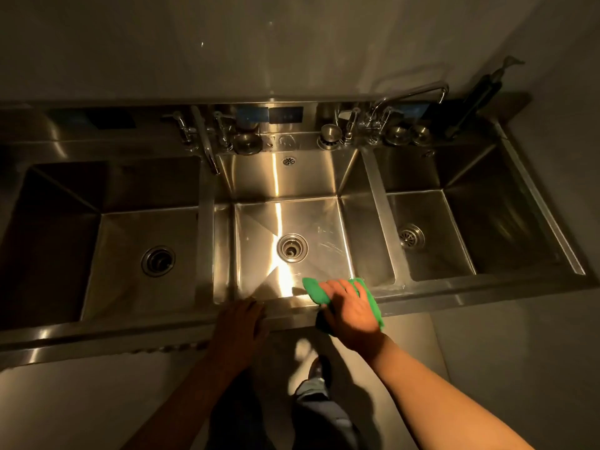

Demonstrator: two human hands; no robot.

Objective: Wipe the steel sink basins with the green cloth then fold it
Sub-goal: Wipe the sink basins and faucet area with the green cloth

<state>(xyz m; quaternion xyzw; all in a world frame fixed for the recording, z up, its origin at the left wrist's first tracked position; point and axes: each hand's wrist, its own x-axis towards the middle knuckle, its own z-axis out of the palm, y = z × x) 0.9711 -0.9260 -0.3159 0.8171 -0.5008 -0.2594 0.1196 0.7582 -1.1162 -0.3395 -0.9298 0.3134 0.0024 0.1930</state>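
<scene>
My right grip [352,308] clutches the green cloth [313,289] at the middle basin [259,228] front rim; left grip [242,323] flat, released, beside it. Wiping looks midway; folding not started.

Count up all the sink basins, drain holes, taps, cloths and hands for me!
sink basins: 3
drain holes: 3
taps: 2
green cloth: 1
hands: 2
total: 11
</scene>
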